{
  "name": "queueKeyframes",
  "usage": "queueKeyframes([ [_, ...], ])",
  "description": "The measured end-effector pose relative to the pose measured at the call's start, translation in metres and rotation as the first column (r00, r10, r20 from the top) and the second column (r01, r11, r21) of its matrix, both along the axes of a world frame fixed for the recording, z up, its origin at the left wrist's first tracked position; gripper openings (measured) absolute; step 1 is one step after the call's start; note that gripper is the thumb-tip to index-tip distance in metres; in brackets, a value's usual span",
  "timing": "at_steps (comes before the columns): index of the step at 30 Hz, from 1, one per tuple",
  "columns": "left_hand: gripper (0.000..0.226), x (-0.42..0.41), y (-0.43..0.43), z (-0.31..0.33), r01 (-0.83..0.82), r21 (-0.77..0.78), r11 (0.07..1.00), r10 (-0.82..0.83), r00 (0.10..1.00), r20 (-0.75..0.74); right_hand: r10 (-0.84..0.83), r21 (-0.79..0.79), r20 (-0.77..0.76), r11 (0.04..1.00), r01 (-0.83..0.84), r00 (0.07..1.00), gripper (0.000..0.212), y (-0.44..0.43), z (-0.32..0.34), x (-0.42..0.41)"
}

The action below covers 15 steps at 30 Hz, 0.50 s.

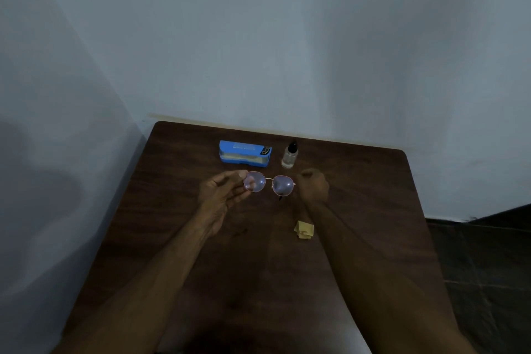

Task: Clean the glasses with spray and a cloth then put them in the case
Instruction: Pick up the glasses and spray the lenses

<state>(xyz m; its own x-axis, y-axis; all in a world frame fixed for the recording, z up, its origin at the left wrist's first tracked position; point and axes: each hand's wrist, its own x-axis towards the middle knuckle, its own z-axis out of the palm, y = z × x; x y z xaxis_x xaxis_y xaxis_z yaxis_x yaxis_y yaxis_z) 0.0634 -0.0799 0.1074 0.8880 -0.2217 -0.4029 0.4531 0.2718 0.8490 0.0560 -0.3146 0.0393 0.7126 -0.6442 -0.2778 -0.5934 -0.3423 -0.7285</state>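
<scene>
Left hand, right hand — holding glasses.

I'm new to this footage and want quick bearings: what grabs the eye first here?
The pink-rimmed glasses stand out, held over the middle of the dark table between the left hand and the right hand. Behind them, near the wall, a bright blue case lies with a small clear spray bottle standing to its right. A folded yellow cloth lies nearer the person.
</scene>
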Motion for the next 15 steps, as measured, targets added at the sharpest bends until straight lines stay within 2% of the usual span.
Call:
queueKeyframes([
  [3,0.014,0.002,-0.003,0.002,-0.042,0.001,0.999,0.042,0.999,0.0,0.035,-0.105,0.072,0.994,-0.027,0.997,0.041,-0.006,-0.01,0.015],
  [8,0.024,0.008,-0.006,0.004,-0.113,-0.034,0.993,0.113,0.994,-0.006,0.098,-0.13,0.1,0.988,-0.084,0.99,0.076,-0.015,-0.025,0.044],
  [12,0.016,0.012,-0.005,0.002,-0.156,-0.041,0.987,0.155,0.988,-0.026,0.12,-0.104,0.098,0.988,-0.11,0.988,0.077,-0.015,-0.035,0.064],
  [15,0.016,0.012,-0.004,0.004,-0.17,-0.036,0.985,0.168,0.985,-0.033,0.123,-0.115,0.095,0.987,-0.112,0.988,0.059,-0.015,-0.044,0.08],
])
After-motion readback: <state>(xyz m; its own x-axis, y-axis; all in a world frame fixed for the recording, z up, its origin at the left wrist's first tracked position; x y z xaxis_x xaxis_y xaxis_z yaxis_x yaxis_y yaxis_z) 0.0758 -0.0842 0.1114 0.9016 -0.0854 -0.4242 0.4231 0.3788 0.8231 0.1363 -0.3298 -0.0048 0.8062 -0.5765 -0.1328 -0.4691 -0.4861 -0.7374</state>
